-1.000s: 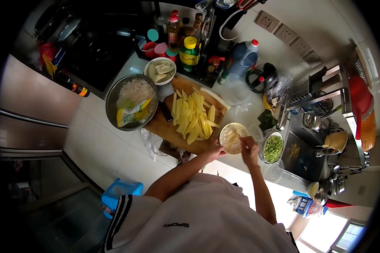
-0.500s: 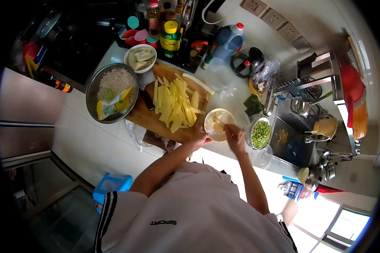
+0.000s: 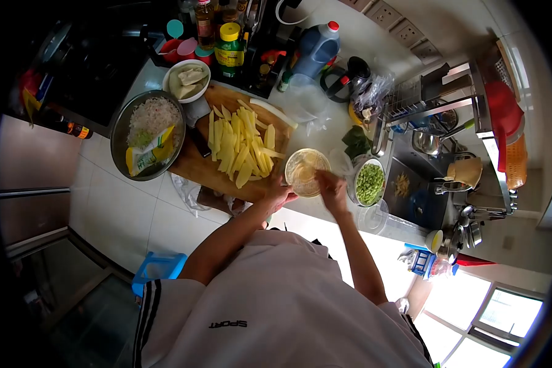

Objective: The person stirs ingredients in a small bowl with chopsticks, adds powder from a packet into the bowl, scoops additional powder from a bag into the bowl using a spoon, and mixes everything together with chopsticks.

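Note:
A small round bowl (image 3: 307,161) with some pale beige content is at the right end of the wooden cutting board (image 3: 193,175). My left hand (image 3: 280,195) grips its near left rim. At the bowl's right side my right hand (image 3: 332,190) is closed, fingertips over the opening; what they pinch is too small or hidden to name. Cut yellow potato strips (image 3: 242,144) lie heaped on the board, left of the bowl. Just right of my right hand stands a white bowl of chopped green vegetable (image 3: 370,183).
A large metal bowl (image 3: 119,122) holds minced meat and a yellow packet (image 3: 150,153). Behind it is a bowl of white chunks (image 3: 190,78). Bottles, a blue jug (image 3: 318,52) and a kettle (image 3: 354,76) line the back. The sink (image 3: 411,162) lies right; a blue stool (image 3: 159,267) stands below.
The whole view has shifted, so the counter items appear farther left. My left hand stays on the small bowl; my right hand remains over it, with its fingers slightly lower at the right rim.

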The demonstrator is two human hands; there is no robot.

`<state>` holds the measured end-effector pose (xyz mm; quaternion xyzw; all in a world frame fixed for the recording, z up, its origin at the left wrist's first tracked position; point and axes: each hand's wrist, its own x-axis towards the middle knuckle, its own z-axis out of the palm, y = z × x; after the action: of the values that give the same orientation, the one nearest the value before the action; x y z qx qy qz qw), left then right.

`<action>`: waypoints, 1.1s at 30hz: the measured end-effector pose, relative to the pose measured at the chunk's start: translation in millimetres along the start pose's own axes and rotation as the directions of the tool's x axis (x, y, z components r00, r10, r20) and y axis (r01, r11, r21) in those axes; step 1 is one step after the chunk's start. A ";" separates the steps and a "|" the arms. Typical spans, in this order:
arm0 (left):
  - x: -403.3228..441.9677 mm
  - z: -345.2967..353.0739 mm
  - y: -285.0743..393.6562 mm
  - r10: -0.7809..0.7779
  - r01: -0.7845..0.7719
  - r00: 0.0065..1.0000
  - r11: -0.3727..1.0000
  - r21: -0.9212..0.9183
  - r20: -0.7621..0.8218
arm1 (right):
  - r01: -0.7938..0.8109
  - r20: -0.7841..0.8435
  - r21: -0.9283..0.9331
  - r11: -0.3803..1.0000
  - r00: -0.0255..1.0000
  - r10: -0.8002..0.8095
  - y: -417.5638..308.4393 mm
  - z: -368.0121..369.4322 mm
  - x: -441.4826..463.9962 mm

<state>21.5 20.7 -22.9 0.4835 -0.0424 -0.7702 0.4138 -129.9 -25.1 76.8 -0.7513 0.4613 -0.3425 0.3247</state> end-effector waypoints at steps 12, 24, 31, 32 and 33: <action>-4.9 5.9 2.8 0.037 -0.038 0.999 0.999 -0.022 -0.028 | -0.294 0.080 0.148 0.944 0.955 0.284 12.4 -2.5 -26.6; -7.8 -2.8 3.2 -0.033 0.033 0.999 0.999 -0.020 0.012 | -0.187 0.043 -0.052 0.981 0.981 0.189 2.8 -15.5 5.8; -6.8 -0.9 3.6 0.013 -0.014 1.000 1.000 -0.012 -0.008 | -0.227 0.084 0.064 0.972 0.972 0.221 2.4 -4.6 -2.6; -7.3 0.2 4.0 0.022 -0.022 1.000 1.000 -0.012 -0.022 | -0.239 0.111 0.028 0.971 0.966 0.235 0.4 -14.5 -0.1; -6.5 3.3 4.8 0.030 -0.030 0.999 0.999 -0.015 -0.032 | -0.219 0.138 -0.003 0.976 0.966 0.217 -5.3 -24.7 4.6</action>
<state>22.9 20.9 -14.3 0.4920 -0.0371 -0.7563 0.4295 -146.0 -31.6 95.8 -0.7160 0.5153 -0.2548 0.3961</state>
